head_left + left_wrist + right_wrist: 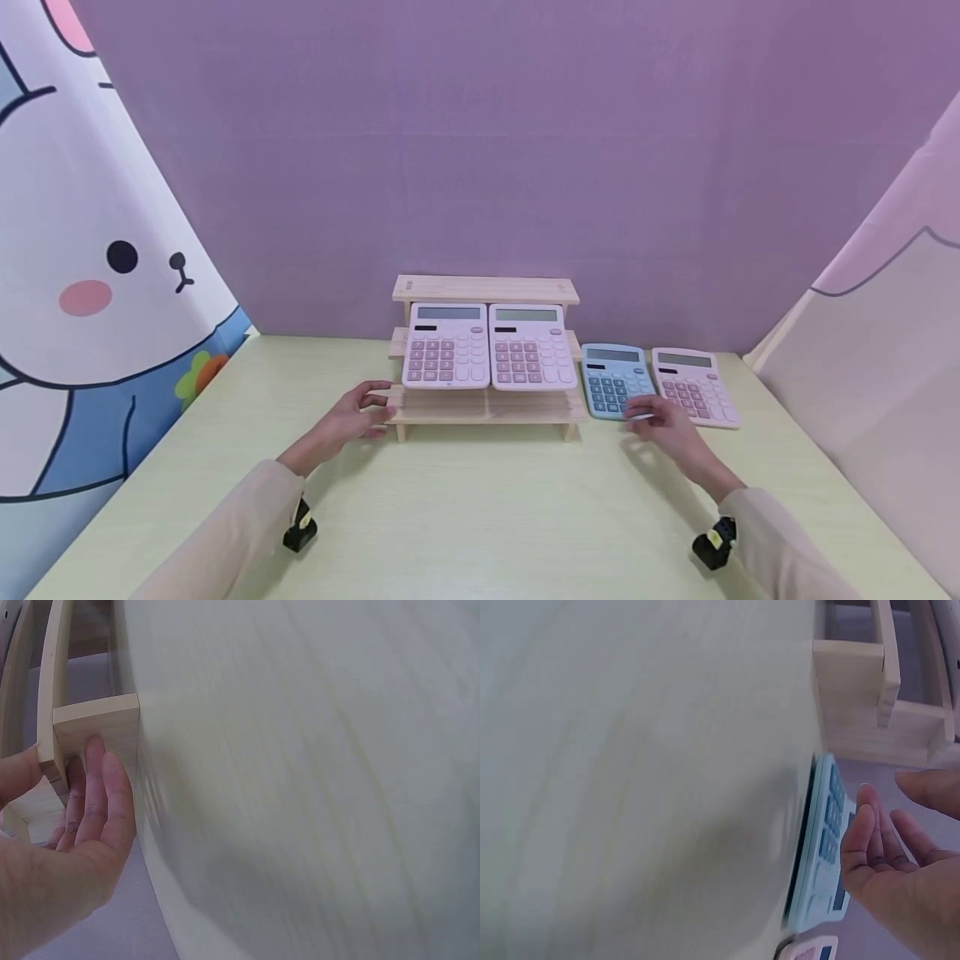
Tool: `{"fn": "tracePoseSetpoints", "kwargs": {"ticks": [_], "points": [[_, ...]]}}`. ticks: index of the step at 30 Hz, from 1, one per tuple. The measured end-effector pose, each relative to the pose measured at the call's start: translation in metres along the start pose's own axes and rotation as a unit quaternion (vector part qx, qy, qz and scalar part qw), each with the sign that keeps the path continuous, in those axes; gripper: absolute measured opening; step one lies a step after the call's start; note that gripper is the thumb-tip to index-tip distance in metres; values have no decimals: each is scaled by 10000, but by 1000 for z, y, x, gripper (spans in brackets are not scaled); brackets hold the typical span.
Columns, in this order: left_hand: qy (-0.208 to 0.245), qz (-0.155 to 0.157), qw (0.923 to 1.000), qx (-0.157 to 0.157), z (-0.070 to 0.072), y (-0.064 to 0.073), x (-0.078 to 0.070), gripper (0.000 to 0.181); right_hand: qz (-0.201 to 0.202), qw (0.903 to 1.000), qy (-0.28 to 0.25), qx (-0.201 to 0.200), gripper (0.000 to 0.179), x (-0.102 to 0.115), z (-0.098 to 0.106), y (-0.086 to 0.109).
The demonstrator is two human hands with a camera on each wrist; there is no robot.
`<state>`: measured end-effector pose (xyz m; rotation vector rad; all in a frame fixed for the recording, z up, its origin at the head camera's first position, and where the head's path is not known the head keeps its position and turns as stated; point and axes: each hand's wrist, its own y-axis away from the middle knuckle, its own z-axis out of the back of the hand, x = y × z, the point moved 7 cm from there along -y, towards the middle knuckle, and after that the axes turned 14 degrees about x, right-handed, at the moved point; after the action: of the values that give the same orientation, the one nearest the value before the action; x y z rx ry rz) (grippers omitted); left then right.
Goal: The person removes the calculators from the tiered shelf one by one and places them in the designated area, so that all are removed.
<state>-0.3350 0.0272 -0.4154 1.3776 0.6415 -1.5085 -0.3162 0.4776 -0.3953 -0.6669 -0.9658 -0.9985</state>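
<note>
A tiered wooden shelf (pixel 487 408) stands on the table. My left hand (pixel 358 414) holds the left end of its lowest board; in the left wrist view the thumb lies on one face of the board (pixel 51 712) and the fingers on the other. Two pink calculators (pixel 447 350) (pixel 531 350) lean side by side on the shelf. To its right, a blue calculator (pixel 615 379) lies on the table beside another pink calculator (pixel 693 387). Over the near right corner of the blue one hovers my right hand (pixel 671 433), fingers loosely bent, nothing between them and the thumb.
A pale wood-grain table (pixel 480 517) spreads in front of the shelf. Behind it rises a purple backdrop (pixel 480 150). A cartoon-printed cloth (pixel 90 208) hangs at the left, and a pink and white cloth (pixel 885 333) at the right.
</note>
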Motion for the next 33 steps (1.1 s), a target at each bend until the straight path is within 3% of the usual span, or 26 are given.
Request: {"fn": "tracePoseSetpoints", "kwargs": {"ticks": [6, 26, 33], "points": [[9, 7, 10000, 7, -1, 0, 0, 56, -218, 9997, -20, 53, 41, 10, -9, -6], [41, -1, 10000, 28, -1, 0, 0, 57, 65, 9959, -771, 461, 42, 43, -44, -28], [33, 7, 10000, 20, -1, 1, 0, 57, -52, 9948, -901, 470, 42, 49, -51, -34]]}}
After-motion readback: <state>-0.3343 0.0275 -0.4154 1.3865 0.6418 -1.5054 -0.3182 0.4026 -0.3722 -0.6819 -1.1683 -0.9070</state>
